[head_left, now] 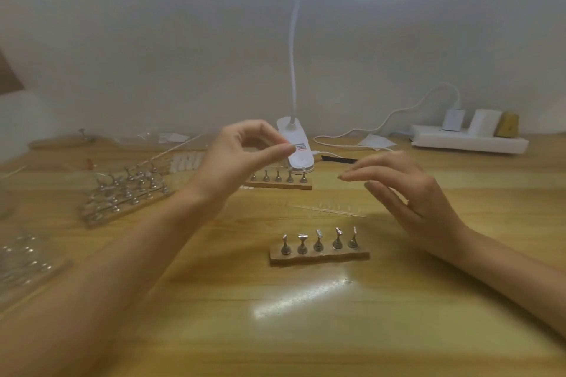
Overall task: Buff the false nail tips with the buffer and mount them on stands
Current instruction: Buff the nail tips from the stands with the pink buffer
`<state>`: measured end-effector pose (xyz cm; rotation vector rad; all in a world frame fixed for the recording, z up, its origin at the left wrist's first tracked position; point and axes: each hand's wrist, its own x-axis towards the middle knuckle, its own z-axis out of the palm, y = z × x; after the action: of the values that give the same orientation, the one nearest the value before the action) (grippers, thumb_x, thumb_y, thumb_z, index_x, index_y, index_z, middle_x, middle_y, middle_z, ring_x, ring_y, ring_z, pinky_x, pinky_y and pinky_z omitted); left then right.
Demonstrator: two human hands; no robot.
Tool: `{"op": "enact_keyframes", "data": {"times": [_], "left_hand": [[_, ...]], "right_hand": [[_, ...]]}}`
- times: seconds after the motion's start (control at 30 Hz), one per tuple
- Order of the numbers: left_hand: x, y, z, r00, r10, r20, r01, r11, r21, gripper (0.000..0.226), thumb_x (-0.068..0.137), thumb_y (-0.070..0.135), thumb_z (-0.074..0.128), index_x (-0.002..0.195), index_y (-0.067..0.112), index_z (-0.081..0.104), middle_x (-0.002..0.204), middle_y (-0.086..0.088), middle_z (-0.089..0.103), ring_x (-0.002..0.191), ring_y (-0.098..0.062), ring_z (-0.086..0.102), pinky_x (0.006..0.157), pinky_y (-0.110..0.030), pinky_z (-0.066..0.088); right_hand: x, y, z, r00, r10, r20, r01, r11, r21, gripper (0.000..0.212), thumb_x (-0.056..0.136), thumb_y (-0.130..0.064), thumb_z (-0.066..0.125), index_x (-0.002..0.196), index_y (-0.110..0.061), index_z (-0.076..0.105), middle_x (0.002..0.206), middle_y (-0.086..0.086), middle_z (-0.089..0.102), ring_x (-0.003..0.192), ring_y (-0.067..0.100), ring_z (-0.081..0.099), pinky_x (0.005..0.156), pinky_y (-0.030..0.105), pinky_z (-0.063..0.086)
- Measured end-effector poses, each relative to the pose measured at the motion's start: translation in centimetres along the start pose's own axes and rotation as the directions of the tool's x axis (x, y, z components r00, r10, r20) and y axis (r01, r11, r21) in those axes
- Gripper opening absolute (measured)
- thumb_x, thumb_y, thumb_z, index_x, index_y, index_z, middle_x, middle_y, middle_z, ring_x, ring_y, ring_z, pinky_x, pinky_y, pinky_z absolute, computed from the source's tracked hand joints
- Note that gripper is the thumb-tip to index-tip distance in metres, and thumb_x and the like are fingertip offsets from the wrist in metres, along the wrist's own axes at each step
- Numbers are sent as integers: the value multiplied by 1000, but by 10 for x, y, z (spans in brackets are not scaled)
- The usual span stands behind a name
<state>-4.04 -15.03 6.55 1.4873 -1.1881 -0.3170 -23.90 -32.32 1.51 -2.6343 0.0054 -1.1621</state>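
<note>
My left hand (242, 156) is raised above the table, thumb and fingers pinched on a small clear nail tip (271, 147) that is faint and hard to make out. My right hand (410, 193) hovers to the right with fingers spread and nothing in it. Below and between them stands a wooden stand (318, 255) with several bare metal pegs. A clear strip of nail tips (329, 210) lies flat just behind it. A second wooden stand (280, 184) sits farther back, partly hidden by my left hand. A black buffer-like strip (338, 159) lies by the lamp base.
A pile of more peg stands (125, 193) lies at left, with rows of white tips (186, 162) behind. A white clip lamp (295, 147) stands at the back centre. A power strip (468, 141) with plugs is at back right. Clear plastic trays (24, 260) sit at far left.
</note>
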Motion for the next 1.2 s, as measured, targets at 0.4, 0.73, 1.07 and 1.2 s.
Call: {"op": "enact_keyframes", "data": {"times": [0.4, 0.73, 1.07, 1.2], "left_hand": [[-21, -39, 24, 973, -124, 193, 166, 962, -218, 9, 78, 36, 72, 80, 27, 70, 70, 16, 63, 61, 1, 50, 57, -13, 41], [-20, -38, 26, 972, -86, 217, 128, 974, -185, 13, 77, 30, 76, 71, 24, 67, 79, 5, 65, 73, -10, 55, 69, -19, 45], [-21, -37, 33, 991, 48, 126, -33, 992, -121, 8, 79, 32, 72, 79, 24, 71, 73, 15, 67, 64, 1, 54, 61, -9, 42], [-17, -40, 36, 995, 72, 73, -73, 997, 20, 8, 82, 32, 72, 80, 24, 72, 88, 9, 69, 78, -24, 54, 71, -23, 46]], "right_hand": [[17, 70, -96, 598, 464, 654, -417, 876, -240, 32, 72, -68, 69, 103, -60, 64, 110, -38, 59, 109, -16, 51, 90, 21, 45], [15, 81, -68, 735, 500, 459, -354, 859, -369, 6, 84, -36, 76, 83, -34, 70, 89, -20, 68, 94, 4, 61, 71, 19, 42], [24, -14, 0, 832, 326, 449, -532, 699, 478, 29, 84, -27, 72, 113, -26, 74, 103, -7, 69, 81, 17, 73, 60, 22, 55], [8, -13, 16, 758, 415, 504, -653, 503, 566, 22, 82, -24, 78, 104, -26, 74, 102, 8, 75, 82, 30, 71, 54, 23, 53]]}}
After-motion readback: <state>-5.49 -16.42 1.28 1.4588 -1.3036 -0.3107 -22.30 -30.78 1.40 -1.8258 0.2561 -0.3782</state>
